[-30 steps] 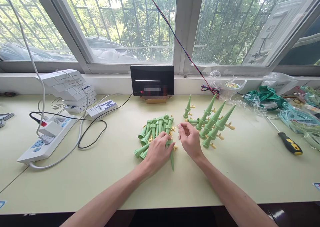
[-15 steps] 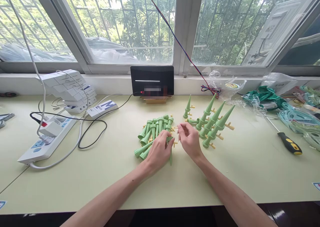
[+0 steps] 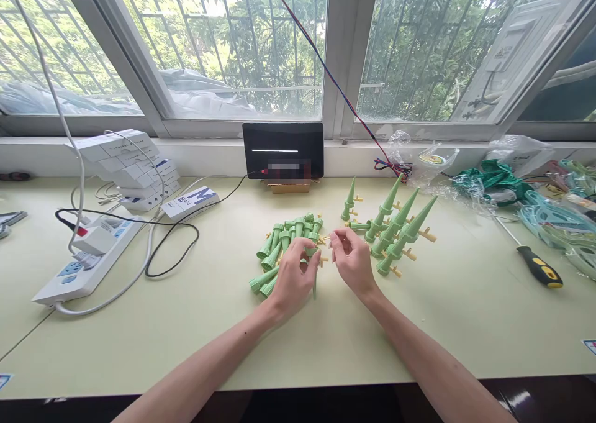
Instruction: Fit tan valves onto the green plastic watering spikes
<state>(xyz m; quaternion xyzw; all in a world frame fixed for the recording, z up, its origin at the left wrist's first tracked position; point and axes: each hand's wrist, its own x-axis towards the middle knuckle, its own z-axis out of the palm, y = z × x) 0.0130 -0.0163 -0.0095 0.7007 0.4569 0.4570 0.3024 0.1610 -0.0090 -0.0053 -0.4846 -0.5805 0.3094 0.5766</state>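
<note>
My left hand [image 3: 292,279] is closed around a green plastic spike [image 3: 315,274] whose tip points down toward me. It is held just above a heap of several green spikes [image 3: 284,243] lying on the pale green table [image 3: 186,323]. My right hand [image 3: 354,260] is pinched on a small pale part I cannot make out, held close to the spike's top end. To the right of my right hand lie several green spikes with yellow side pieces [image 3: 395,230], their tips pointing up and right.
A dark tablet [image 3: 283,150] leans against the window sill. A white power strip [image 3: 84,255], black and white cables and stacked white boxes [image 3: 125,162] are at left. A black-and-yellow screwdriver [image 3: 535,264] and plastic bags with green parts [image 3: 498,181] are at right.
My left hand has lifted the green spike off the table and drawn it up toward my right hand, turning it more upright. The right hand stays almost in place.
</note>
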